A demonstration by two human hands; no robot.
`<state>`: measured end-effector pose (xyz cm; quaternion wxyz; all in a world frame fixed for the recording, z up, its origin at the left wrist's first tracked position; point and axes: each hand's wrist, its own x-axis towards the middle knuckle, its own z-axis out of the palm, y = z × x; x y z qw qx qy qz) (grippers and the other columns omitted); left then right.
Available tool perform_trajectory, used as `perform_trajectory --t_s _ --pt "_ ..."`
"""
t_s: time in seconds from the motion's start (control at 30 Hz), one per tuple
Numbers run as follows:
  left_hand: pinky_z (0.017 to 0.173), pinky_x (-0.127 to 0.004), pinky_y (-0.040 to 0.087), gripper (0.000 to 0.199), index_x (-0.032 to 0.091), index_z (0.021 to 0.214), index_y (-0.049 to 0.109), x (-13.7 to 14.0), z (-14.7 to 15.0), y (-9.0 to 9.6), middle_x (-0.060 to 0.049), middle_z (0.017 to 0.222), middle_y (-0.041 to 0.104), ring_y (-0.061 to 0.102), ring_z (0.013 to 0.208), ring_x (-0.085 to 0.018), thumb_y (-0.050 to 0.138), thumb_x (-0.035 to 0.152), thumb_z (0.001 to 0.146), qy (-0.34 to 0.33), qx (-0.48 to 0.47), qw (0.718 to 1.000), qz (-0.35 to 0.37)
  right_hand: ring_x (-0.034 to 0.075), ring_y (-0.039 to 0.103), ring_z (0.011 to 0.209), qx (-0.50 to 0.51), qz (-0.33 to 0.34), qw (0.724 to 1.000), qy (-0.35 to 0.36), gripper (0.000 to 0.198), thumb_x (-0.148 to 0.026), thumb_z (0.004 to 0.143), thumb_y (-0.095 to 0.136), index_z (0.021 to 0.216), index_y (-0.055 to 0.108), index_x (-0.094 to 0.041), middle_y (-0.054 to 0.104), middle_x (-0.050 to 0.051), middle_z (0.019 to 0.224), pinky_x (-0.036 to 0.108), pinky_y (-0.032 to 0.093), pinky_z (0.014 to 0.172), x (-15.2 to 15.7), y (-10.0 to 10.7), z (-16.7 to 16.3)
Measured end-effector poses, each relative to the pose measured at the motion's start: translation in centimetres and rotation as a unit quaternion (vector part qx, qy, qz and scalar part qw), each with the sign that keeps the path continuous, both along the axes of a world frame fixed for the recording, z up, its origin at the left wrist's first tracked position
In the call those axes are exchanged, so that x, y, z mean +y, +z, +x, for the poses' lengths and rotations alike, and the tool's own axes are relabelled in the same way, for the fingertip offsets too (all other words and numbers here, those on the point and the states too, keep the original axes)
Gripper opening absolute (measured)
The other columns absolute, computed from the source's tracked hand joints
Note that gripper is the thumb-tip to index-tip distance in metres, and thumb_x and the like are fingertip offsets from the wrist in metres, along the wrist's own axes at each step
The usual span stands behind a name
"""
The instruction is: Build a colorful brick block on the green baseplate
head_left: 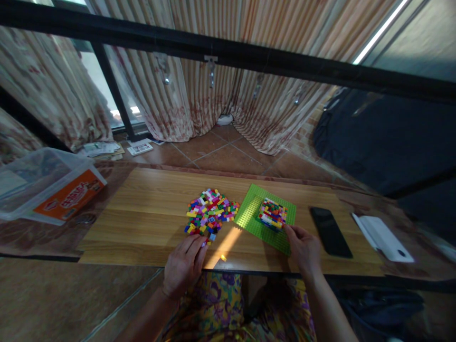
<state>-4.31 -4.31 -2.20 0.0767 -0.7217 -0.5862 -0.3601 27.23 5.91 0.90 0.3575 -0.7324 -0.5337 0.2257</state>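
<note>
My left hand [185, 261] reaches to the near edge of a pile of small colourful toy bricks [213, 209]. Its fingers are curled together at the bricks, and a small pale purple brick [204, 244] shows by the fingertips. Whether that brick is gripped is hard to make out. To the right lies a green studded baseplate [251, 199], turned at an angle. On it stands a squarish, multicoloured block of stacked bricks [272, 213]. My right hand [302, 249] has its thumb and fingers closed at the near right corner of this block.
A single yellow brick [223, 258] lies near the front edge of the wooden table [142, 209]. Right of the baseplate are a black phone [330, 232] and a white case-like object [384, 237]. A clear plastic tub [53, 190] with an orange label stands at left. A dark metal bar [228, 45] crosses above.
</note>
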Motion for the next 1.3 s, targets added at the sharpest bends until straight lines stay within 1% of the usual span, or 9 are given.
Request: perform_trajectory --t_s 0.3,0.47,0.63,0.7,0.87,0.97,1.07,1.13,1.3 --pt "0.084 -0.031 0.055 0.018 0.018 0.105 0.065 0.0 0.0 -0.2 -0.008 0.101 0.072 0.068 0.096 -0.02 0.054 0.024 0.092 0.001 0.0 1.0 -0.013 0.021 0.062 0.06 -0.011 -0.006 1.0 0.002 0.048 -0.057 0.074 0.057 0.077 0.075 -0.012 0.07 0.009 0.064 0.025 0.035 0.048 0.1 0.2 -0.1" --pt "0.085 -0.031 0.055 0.019 0.018 0.106 0.064 0.0 0.0 -0.3 -0.008 0.102 0.071 0.067 0.096 -0.02 0.054 0.024 0.091 0.004 0.002 1.0 -0.017 0.015 0.054 0.048 0.078 -0.018 0.997 0.0 0.053 -0.062 0.067 0.062 0.073 0.073 -0.011 0.064 0.005 0.054 0.023 0.033 0.042 0.5 -0.4 0.1" --pt "0.085 -0.03 0.055 0.018 0.019 0.106 0.064 0.0 0.0 -0.3 -0.007 0.101 0.071 0.067 0.097 -0.019 0.053 0.024 0.092 -0.002 -0.008 1.0 -0.012 0.013 0.05 0.046 0.156 -0.039 0.987 -0.013 0.052 -0.061 0.06 0.069 0.069 0.07 -0.011 0.06 0.002 0.052 0.023 0.033 0.041 0.5 -0.5 0.1" --pt "0.084 -0.031 0.056 0.018 0.019 0.106 0.064 0.0 0.0 -0.3 -0.007 0.1 0.071 0.068 0.096 -0.019 0.053 0.024 0.092 -0.001 -0.012 1.0 -0.008 0.014 0.051 0.047 0.147 -0.032 0.988 -0.023 0.052 -0.062 0.062 0.069 0.071 0.071 -0.01 0.06 0.002 0.052 0.024 0.033 0.042 0.1 -0.3 0.0" --pt "0.085 -0.031 0.056 0.018 0.019 0.106 0.064 -0.1 0.0 -0.1 -0.007 0.1 0.072 0.068 0.096 -0.019 0.053 0.024 0.092 -0.002 -0.013 1.0 -0.015 0.02 0.061 0.063 0.035 0.037 0.997 -0.051 0.046 -0.059 0.075 0.061 0.077 0.072 -0.014 0.069 0.007 0.067 0.027 0.039 0.053 -1.8 1.0 -2.2" --pt "0.087 -0.031 0.055 0.018 0.019 0.106 0.064 -0.1 -0.1 -0.3 -0.006 0.1 0.072 0.067 0.097 -0.019 0.055 0.023 0.091 -0.011 -0.009 1.0 -0.019 0.02 0.062 0.069 0.05 0.068 0.996 0.022 0.038 -0.053 0.08 0.058 0.077 0.07 -0.017 0.07 0.007 0.073 0.028 0.044 0.062 -3.4 1.7 -5.3" --pt "0.087 -0.03 0.055 0.018 0.018 0.106 0.064 -0.2 -0.2 -0.6 -0.006 0.1 0.072 0.067 0.097 -0.019 0.055 0.022 0.091 -0.023 -0.004 1.0 -0.015 0.018 0.063 0.077 0.055 0.058 0.976 0.203 0.026 -0.042 0.086 0.055 0.081 0.069 -0.02 0.069 0.005 0.081 0.028 0.047 0.069 -5.0 1.8 -8.9" --pt "0.087 -0.03 0.055 0.018 0.018 0.106 0.064 -0.2 -0.3 -0.6 -0.006 0.099 0.072 0.067 0.096 -0.018 0.056 0.022 0.091 -0.027 -0.007 1.0 -0.014 0.017 0.063 0.077 0.057 0.05 0.958 0.277 0.022 -0.036 0.089 0.053 0.086 0.069 -0.021 0.068 0.004 0.083 0.027 0.048 0.068 -5.9 1.7 -11.1" --pt "0.083 -0.027 0.056 0.017 0.018 0.103 0.064 -0.4 -0.2 0.0 -0.006 0.096 0.072 0.069 0.09 -0.017 0.054 0.026 0.092 -0.028 -0.021 0.999 -0.014 0.013 0.059 0.066 0.045 0.018 0.94 0.339 0.014 -0.03 0.088 0.055 0.094 0.067 -0.022 0.064 0.001 0.085 0.024 0.047 0.062 -7.2 1.5 -14.3"
